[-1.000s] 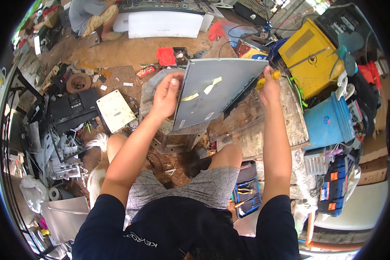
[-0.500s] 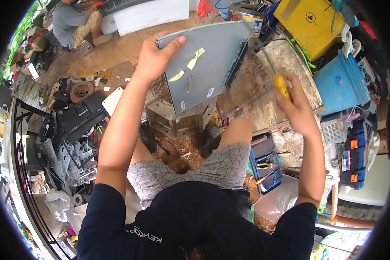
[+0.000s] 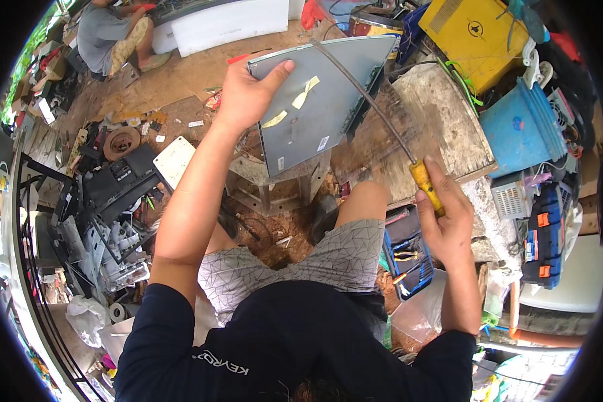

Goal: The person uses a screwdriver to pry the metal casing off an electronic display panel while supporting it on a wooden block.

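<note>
A flat grey panel (image 3: 311, 124), like a display panel, stands tilted above a worn stool (image 3: 264, 191). Two strips of yellowish tape stick to its face, and a circuit strip (image 3: 362, 100) runs along its right edge. My left hand (image 3: 251, 90) grips its upper left corner, thumb on the face, other fingers hidden behind. In my right hand (image 3: 449, 214) is the yellow handle of a long screwdriver (image 3: 382, 120). Its shaft crosses in front of the panel, and the tip is by the top edge; whether it touches I cannot tell.
A wooden board (image 3: 442, 120) lies to the right, near a blue bucket (image 3: 522, 130) and a yellow box (image 3: 472, 33). An open tool pouch (image 3: 409, 261) sits by my right knee. Scrap parts (image 3: 120, 174) pile up at left. Another person (image 3: 107, 33) sits at far left.
My right hand has swung the screwdriver so its shaft reaches from the right across to the panel's top edge. The panel and my left hand have shifted slightly right.
</note>
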### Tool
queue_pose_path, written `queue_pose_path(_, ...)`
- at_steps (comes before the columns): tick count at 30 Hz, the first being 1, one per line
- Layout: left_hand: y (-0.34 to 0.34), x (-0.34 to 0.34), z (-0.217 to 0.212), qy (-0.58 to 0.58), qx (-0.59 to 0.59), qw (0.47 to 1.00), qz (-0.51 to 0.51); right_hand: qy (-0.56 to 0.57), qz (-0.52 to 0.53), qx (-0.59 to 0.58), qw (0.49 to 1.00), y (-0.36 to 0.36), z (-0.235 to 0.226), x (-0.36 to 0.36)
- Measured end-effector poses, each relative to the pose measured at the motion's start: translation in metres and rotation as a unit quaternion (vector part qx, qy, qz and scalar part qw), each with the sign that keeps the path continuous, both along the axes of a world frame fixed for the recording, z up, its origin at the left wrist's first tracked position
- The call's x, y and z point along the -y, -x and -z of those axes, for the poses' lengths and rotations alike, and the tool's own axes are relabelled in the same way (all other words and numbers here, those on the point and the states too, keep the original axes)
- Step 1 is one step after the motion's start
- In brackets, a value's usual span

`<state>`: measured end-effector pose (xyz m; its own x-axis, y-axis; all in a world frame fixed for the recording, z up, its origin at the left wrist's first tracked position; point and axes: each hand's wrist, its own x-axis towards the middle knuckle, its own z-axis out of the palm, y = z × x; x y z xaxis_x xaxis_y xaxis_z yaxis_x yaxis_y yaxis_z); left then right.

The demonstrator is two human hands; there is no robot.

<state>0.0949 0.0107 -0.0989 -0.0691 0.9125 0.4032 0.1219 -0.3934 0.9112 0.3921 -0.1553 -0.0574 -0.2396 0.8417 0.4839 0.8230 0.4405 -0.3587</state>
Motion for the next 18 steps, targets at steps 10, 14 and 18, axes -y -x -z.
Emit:
queue_pose_path(10, 0.003, 0.0, 0.003, -0.011, -0.012, 1.0, 0.004, 0.01, -0.017, -0.038, 0.999, 0.008, 0.016, 0.004)
queue_pose_path(14, 0.003, -0.003, 0.006, -0.014, -0.004, 1.0, 0.009, 0.018, -0.02, -0.053, 0.998, 0.008, 0.017, 0.003)
queue_pose_path(18, 0.003, -0.002, 0.005, -0.011, -0.022, 1.0, -0.002, 0.033, -0.025, -0.063, 0.997, 0.008, 0.021, 0.004)
